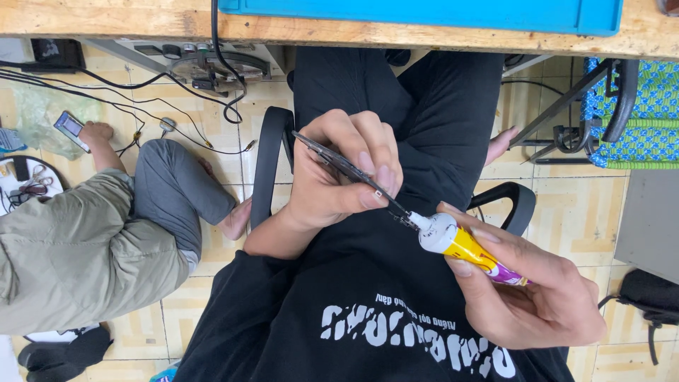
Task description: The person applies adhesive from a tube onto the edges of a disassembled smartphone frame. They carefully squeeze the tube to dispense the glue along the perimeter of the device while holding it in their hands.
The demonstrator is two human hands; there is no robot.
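Left hand: our left hand [339, 180] is closed around thin dark tweezers [339, 161], thumb and fingertips pinching the shaft.
Tweezers: they slant from 10 o'clock down to 4 o'clock, and the tips meet the white nozzle of the tube [463, 246].
Right hand: our right hand [527, 290] grips the tube, thumb beneath and fingers along the top.
Tube: small, yellow with a purple end and a white neck; it sits just right of centre over our lap, nozzle pointing to 10 o'clock.
Lap: we see a black shirt [368, 311] with white print, and black trousers running up to 12 o'clock.
Chair: black armrests [269, 163] show on both sides of our legs.
Table: a wooden edge [106, 21] crosses 12 o'clock, bearing a blue mat [424, 13].
Floor: at 9 o'clock another person [85, 247] in an olive top and grey trousers sits on the tiles, one hand near a phone [71, 129]; black cables [141, 85] trail around 11 o'clock.
Right side: a green and blue woven seat [654, 113] stands at 2 o'clock.
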